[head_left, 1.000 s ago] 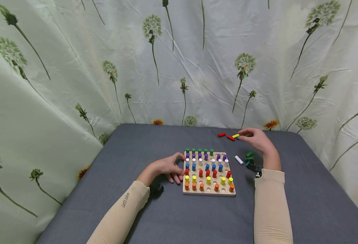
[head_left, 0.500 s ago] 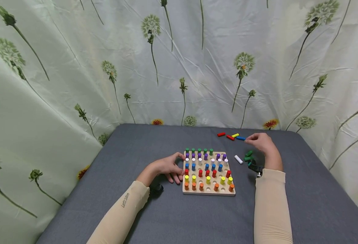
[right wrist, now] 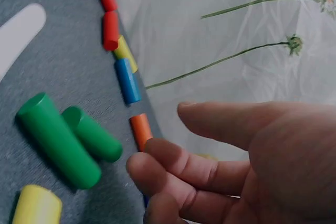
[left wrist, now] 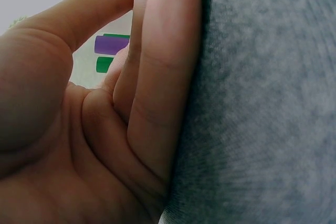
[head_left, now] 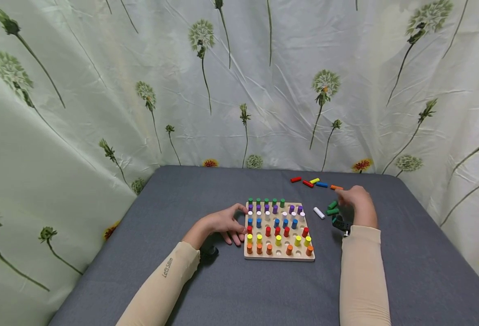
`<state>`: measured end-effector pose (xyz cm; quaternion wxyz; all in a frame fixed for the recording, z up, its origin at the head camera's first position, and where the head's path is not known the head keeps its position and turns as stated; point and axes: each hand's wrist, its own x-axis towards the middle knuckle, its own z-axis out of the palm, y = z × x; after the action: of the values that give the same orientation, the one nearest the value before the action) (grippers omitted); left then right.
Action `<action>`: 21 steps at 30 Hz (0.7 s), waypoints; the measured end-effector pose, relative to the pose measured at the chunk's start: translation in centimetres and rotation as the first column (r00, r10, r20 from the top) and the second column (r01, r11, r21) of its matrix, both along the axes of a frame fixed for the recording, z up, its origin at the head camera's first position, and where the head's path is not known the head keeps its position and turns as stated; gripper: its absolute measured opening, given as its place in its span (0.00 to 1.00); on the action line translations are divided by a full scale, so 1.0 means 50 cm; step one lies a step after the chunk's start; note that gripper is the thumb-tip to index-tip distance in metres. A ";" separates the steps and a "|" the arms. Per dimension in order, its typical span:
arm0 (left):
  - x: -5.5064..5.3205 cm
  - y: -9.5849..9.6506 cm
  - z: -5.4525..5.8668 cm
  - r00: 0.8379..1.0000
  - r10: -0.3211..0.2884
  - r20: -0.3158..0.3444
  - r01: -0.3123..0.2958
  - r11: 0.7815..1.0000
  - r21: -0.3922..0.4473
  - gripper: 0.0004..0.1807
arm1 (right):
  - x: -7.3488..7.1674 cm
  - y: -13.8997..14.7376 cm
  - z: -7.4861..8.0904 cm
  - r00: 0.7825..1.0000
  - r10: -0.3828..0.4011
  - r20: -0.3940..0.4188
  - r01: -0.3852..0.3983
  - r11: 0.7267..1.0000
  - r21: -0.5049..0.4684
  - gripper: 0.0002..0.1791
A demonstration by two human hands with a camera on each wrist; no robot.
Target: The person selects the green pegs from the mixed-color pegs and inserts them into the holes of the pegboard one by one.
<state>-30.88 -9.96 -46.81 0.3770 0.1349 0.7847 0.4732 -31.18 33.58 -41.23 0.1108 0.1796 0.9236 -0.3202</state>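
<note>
A wooden pegboard (head_left: 279, 255) stands mid-table with rows of green, purple, white, blue, red, yellow and orange pegs. My left hand (head_left: 224, 222) holds its left edge, thumb and index finger set apart along it; in the left wrist view purple and green pegs show past the fingers. My right hand (head_left: 356, 202) hovers at the far right, thumb apart from the fingers and nothing between them. Just beyond its fingertips lies an orange peg (right wrist: 140, 128). Two green pegs (right wrist: 59, 141) lie close by, and a yellow peg (right wrist: 37, 205) shows in the right wrist view.
Toward the back edge lie a blue peg (head_left: 322, 184), a yellow peg (head_left: 314, 180) and two red pegs (head_left: 296, 179). One white peg (head_left: 319, 213) rests right of the board. A flowered curtain (head_left: 223, 90) hangs behind the grey table (head_left: 174, 203).
My right hand has drawn back from the loose pegs, rightward and nearer, uncovering the blue peg, then the orange one. The left hand and the board have stayed put.
</note>
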 end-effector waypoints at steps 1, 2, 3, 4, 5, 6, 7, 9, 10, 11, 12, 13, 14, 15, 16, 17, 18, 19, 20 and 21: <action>-0.001 0.000 -0.001 1.000 0.000 -0.001 0.000 1.000 0.000 0.31 | 0.000 0.001 -0.002 1.000 0.002 0.019 -0.002 1.000 0.013 0.30; -0.001 0.000 -0.001 1.000 0.001 -0.001 -0.001 1.000 -0.001 0.31 | 0.001 0.002 -0.005 0.999 -0.003 0.034 0.002 1.000 0.021 0.30; -0.002 0.000 -0.002 1.000 0.001 -0.002 -0.001 1.000 -0.002 0.31 | 0.002 0.002 -0.007 0.999 -0.006 0.047 0.005 1.000 0.031 0.30; -0.002 0.000 -0.002 1.000 0.001 -0.002 -0.001 1.000 -0.002 0.31 | 0.003 0.001 -0.008 0.998 -0.016 0.058 0.014 0.999 0.036 0.30; -0.002 0.000 -0.002 1.000 0.001 -0.002 -0.001 1.000 -0.002 0.31 | 0.003 -0.001 -0.009 0.997 -0.026 0.068 0.024 0.999 0.040 0.29; -0.003 0.000 -0.002 1.000 0.000 -0.002 -0.001 1.000 -0.002 0.31 | 0.003 -0.002 -0.010 0.996 -0.039 0.076 0.036 0.999 0.037 0.29; -0.002 0.000 -0.002 1.000 0.001 -0.001 -0.001 1.000 -0.002 0.31 | 0.002 -0.004 -0.011 0.995 -0.048 0.083 0.045 0.998 0.038 0.29; -0.001 0.000 -0.001 1.000 0.001 -0.001 -0.001 1.000 -0.001 0.31 | 0.002 -0.009 -0.012 0.994 -0.062 0.095 0.058 0.997 0.042 0.28; -0.001 0.000 -0.001 1.000 0.002 0.000 -0.002 1.000 -0.001 0.31 | 0.001 -0.012 -0.013 0.992 -0.076 0.100 0.072 0.997 0.043 0.28; -0.001 0.000 -0.001 1.000 0.002 0.000 -0.002 1.000 0.000 0.31 | 0.000 -0.013 -0.014 0.991 -0.079 0.104 0.075 0.996 0.047 0.29; 0.000 0.001 0.000 1.000 0.003 0.002 -0.003 1.000 0.000 0.31 | -0.001 -0.015 -0.014 0.990 -0.083 0.110 0.077 0.996 0.053 0.29; 0.000 0.001 0.000 1.000 0.004 0.002 -0.004 1.000 0.001 0.31 | -0.002 -0.017 -0.016 0.990 -0.085 0.116 0.078 0.995 0.060 0.29; 0.000 0.001 0.000 1.000 0.004 0.003 -0.004 1.000 0.001 0.31 | -0.004 -0.018 -0.017 0.988 -0.091 0.121 0.083 0.994 0.069 0.29; 0.000 0.001 0.000 1.000 0.002 0.003 -0.002 1.000 0.003 0.31 | -0.005 -0.020 -0.018 0.987 -0.093 0.128 0.084 0.994 0.077 0.29; 0.000 0.001 0.001 1.000 0.000 0.000 0.000 1.000 0.005 0.31 | -0.007 -0.021 -0.019 0.986 -0.097 0.133 0.086 0.993 0.084 0.29; 0.001 0.001 0.001 1.000 -0.002 0.001 0.002 1.000 0.008 0.31 | -0.009 -0.023 -0.020 0.985 -0.099 0.140 0.086 0.992 0.097 0.28; 0.001 0.001 0.002 1.000 -0.004 0.000 0.004 1.000 0.012 0.31 | -0.010 -0.025 -0.020 0.984 -0.104 0.147 0.089 0.990 0.106 0.28; 0.001 0.001 0.002 1.000 -0.006 0.000 0.006 1.000 0.014 0.31 | -0.013 -0.027 -0.020 0.982 -0.105 0.155 0.087 0.989 0.118 0.27; 0.002 0.001 0.002 1.000 -0.007 -0.001 0.007 1.000 0.017 0.31 | -0.015 -0.029 -0.020 0.981 -0.103 0.163 0.082 0.988 0.132 0.27; 0.002 0.001 0.002 1.000 -0.007 -0.002 0.008 1.000 0.019 0.31 | -0.017 -0.030 -0.020 0.981 -0.096 0.171 0.071 0.987 0.142 0.26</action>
<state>-30.78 -9.92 -46.70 0.3769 0.1418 0.7799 0.4791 -32.02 32.07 -42.23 0.1665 0.2532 0.9213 -0.2438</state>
